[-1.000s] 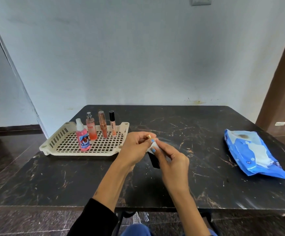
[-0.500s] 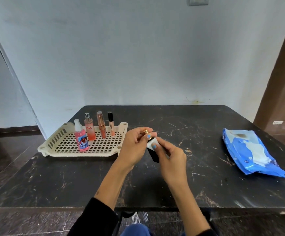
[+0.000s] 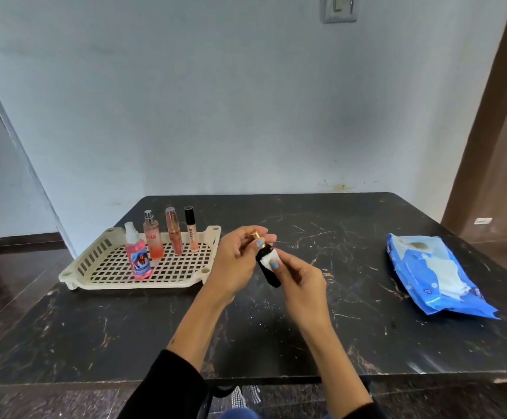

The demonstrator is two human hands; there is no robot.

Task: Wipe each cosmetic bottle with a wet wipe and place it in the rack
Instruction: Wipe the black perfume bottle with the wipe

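Two hands meet above the middle of the dark table. My left hand curls round the gold cap end of a small black bottle, thumb and fingertips pinching it near the top. My right hand pinches a folded white wipe against the bottle's side, thumb pressed on top of the wipe and the other fingers bent beneath. The bottle is tilted, cap up and to the left, base down and to the right, held clear of the table.

Left of my hands lies the cream rack, with four items standing upright in it: a pink spray bottle nearest me, then a peach spray bottle, a rose tube and a slim black-capped tube along the far side. At the right of the table, well apart, lies the blue wipe pack.

Compared with half a second ago, more of the gold cap shows above my left fingers, and the wipe sits lower on the black body. The rack's contents and the pack are unchanged.
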